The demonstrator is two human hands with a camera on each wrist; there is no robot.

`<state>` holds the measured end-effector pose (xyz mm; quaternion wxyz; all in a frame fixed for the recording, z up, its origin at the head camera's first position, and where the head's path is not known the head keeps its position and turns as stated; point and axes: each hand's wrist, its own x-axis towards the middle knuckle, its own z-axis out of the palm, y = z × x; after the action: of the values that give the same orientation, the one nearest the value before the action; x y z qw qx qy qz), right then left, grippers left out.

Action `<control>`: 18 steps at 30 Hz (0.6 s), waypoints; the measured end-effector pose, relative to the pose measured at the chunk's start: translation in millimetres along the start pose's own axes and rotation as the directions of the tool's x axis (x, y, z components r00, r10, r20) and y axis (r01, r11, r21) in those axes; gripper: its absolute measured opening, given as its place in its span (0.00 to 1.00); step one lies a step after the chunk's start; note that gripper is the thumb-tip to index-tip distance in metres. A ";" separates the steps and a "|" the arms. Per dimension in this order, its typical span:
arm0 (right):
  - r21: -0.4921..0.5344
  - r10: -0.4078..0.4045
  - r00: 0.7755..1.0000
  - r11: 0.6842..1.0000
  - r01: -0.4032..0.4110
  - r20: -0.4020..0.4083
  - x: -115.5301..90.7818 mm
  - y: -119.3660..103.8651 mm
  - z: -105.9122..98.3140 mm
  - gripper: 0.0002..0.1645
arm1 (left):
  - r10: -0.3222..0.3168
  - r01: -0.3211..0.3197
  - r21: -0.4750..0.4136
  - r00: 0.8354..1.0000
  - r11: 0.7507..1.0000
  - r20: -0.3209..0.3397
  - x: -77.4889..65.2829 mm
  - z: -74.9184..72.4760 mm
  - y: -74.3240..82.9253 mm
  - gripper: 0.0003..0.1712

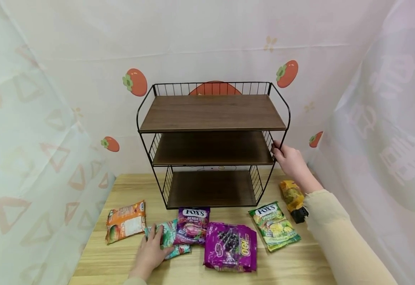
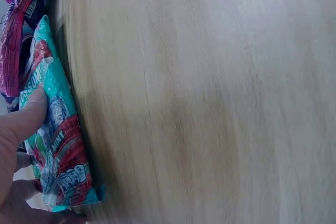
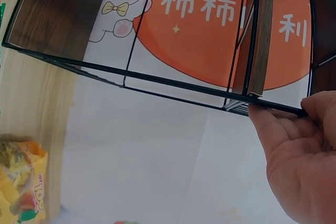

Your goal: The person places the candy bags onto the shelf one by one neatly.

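A three-tier rack [image 1: 212, 148] with dark wooden boards and black wire sides stands upright on the table. My right hand [image 1: 291, 160] grips its right side frame at the middle tier; the right wrist view shows fingers and thumb [image 3: 270, 124] at the black wire. Low on the left, my left hand [image 1: 150, 251] rests on a teal mint candy bag [image 1: 170, 233], fingers spread. In the left wrist view, the thumb lies across the teal bag [image 2: 55, 129] and the other fingers sit at its near end. A purple Fox's berries bag [image 1: 192, 225] lies against the teal bag.
An orange candy bag [image 1: 125, 222] lies at the left. Purple grape-pictured packs [image 1: 230, 247] lie at front centre, and a green Fox's bag [image 1: 275, 225] to their right. Behind my right forearm are a yellow bag [image 1: 292, 194] and a small black object [image 1: 299, 215]. Printed cloth [image 1: 211, 39] hangs behind.
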<state>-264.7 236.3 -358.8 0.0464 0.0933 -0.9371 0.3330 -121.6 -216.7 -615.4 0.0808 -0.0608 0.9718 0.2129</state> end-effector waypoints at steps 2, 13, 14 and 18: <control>0.003 0.003 1.000 1.000 -0.003 0.006 -0.3 -0.5 0.2 0.30 | -0.005 0.005 -0.025 1.000 1.000 -0.012 0.6 0.5 0.2 0.61; -0.009 -0.037 0.999 0.999 0.037 -0.032 -0.3 0.2 3.4 0.28 | -0.091 0.085 -0.197 0.996 0.977 -0.023 3.7 -6.1 0.7 0.69; -0.011 -0.042 0.998 0.999 0.042 -0.040 -0.2 0.2 3.8 0.28 | -0.099 0.092 -0.214 0.995 0.973 -0.023 3.9 -7.0 0.4 0.69; -0.024 -0.051 0.997 0.998 0.049 -0.057 -0.7 -0.6 4.7 0.27 | -0.107 0.093 -0.254 0.993 0.963 -0.042 4.9 -10.8 -2.8 0.68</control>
<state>-264.1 233.0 -362.1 0.0825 0.1066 -0.9365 0.3236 -127.3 -224.1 -607.7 0.0560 -0.1255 0.9345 0.3284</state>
